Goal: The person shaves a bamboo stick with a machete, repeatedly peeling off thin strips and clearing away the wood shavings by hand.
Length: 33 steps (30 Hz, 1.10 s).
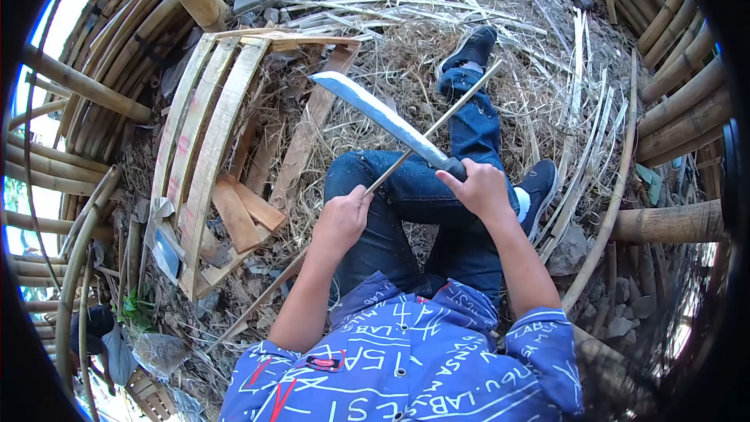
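My right hand [479, 191] is wrapped round the dark handle of a machete [376, 115]. Its long blade slants up and to the left, the tip over the wooden planks. A thin bamboo strip [466, 99] is gripped in my left hand [341, 220]. The strip runs from near my shoe at the upper right, under the blade, past my left forearm to the ground at lower left. Blade and strip cross just left of the machete handle, over my bent leg [414, 184] in jeans.
A slatted wooden pallet [205, 117] lies at the left, with short boards [242, 215] beside it. Shavings [391, 62] and split bamboo strips [578, 62] litter the ground. Stacked bamboo poles [687, 109] stand on the right and more poles [86, 86] on the left. Rocks [574, 254] lie at the right.
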### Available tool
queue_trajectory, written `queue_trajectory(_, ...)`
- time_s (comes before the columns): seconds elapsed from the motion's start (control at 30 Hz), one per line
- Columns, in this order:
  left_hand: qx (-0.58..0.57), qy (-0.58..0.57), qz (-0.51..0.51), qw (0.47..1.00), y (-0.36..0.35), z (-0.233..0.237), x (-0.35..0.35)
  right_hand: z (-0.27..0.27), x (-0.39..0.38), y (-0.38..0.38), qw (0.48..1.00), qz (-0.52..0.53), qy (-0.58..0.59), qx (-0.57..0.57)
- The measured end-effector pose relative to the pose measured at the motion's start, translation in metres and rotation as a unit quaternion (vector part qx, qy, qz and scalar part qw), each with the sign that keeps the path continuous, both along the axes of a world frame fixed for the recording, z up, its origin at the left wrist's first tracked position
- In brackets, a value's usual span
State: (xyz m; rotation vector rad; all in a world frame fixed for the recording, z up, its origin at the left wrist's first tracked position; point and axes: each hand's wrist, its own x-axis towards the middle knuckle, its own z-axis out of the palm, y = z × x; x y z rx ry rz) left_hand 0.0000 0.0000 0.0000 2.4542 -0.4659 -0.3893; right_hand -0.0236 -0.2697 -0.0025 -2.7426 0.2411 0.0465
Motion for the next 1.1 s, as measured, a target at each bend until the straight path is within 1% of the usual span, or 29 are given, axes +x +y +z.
queue_trajectory(0.07, 0.044, -0.002, 0.005, 0.999, 0.0, 0.01, -0.004, 0.007, -0.008, 0.002, 1.0, -0.001, 0.0, -0.014)
queue_trajectory(0.1, 0.02, 0.025, 0.016, 0.999, -0.014, -0.005, -0.01, 0.007, -0.014, -0.01, 0.999, 0.012, 0.025, -0.039)
queue_trajectory(0.17, 0.02, -0.003, 0.02, 1.0, -0.005, -0.001, -0.012, 0.003, -0.019, 0.006, 0.998, -0.018, -0.023, 0.061)
queue_trajectory(0.2, 0.056, 0.022, 0.018, 0.998, -0.002, 0.006, -0.013, -0.001, -0.024, 0.012, 0.994, -0.025, -0.023, 0.106)
queue_trajectory(0.23, 0.062, 0.027, 0.036, 0.997, -0.004, 0.008, -0.014, -0.002, -0.027, 0.015, 0.993, -0.007, -0.017, 0.113)
queue_trajectory(0.3, 0.13, -0.008, 0.054, 0.99, -0.011, 0.01, -0.02, 0.001, -0.034, 0.021, 0.984, -0.035, -0.035, 0.173)
queue_trajectory(0.37, 0.16, -0.003, 0.077, 0.984, -0.022, 0.008, -0.023, 0.002, -0.041, 0.023, 0.972, -0.033, -0.045, 0.23)
queue_trajectory(0.43, 0.162, -0.012, 0.103, 0.981, -0.027, 0.007, -0.022, -0.014, -0.048, 0.018, 0.968, -0.023, -0.044, 0.247)
queue_trajectory(0.53, 0.146, -0.033, 0.134, 0.98, -0.033, 0.001, -0.024, -0.015, -0.057, 0.019, 0.94, -0.058, -0.014, 0.337)
queue_trajectory(0.57, 0.143, -0.032, 0.145, 0.979, -0.034, 0.0, -0.024, -0.015, -0.059, 0.02, 0.941, -0.048, -0.01, 0.334)
queue_trajectory(0.63, 0.146, -0.037, 0.142, 0.978, -0.035, -0.001, -0.025, -0.016, -0.064, 0.022, 0.929, -0.071, 0.004, 0.363)
queue_trajectory(0.7, 0.15, -0.037, 0.15, 0.977, -0.035, -0.002, -0.026, -0.018, -0.069, 0.021, 0.931, -0.058, 0.012, 0.36)
queue_trajectory(0.8, 0.158, -0.038, 0.143, 0.976, -0.034, 0.001, -0.023, -0.021, -0.077, 0.019, 0.935, -0.069, 0.027, 0.346)
queue_trajectory(0.97, 0.139, -0.032, 0.144, 0.979, -0.034, 0.005, -0.021, -0.017, -0.083, 0.021, 0.927, -0.073, 0.022, 0.368)
queue_trajectory(1.1, 0.116, -0.042, 0.136, 0.983, -0.031, -0.002, -0.023, -0.013, -0.083, 0.026, 0.921, -0.072, 0.012, 0.382)
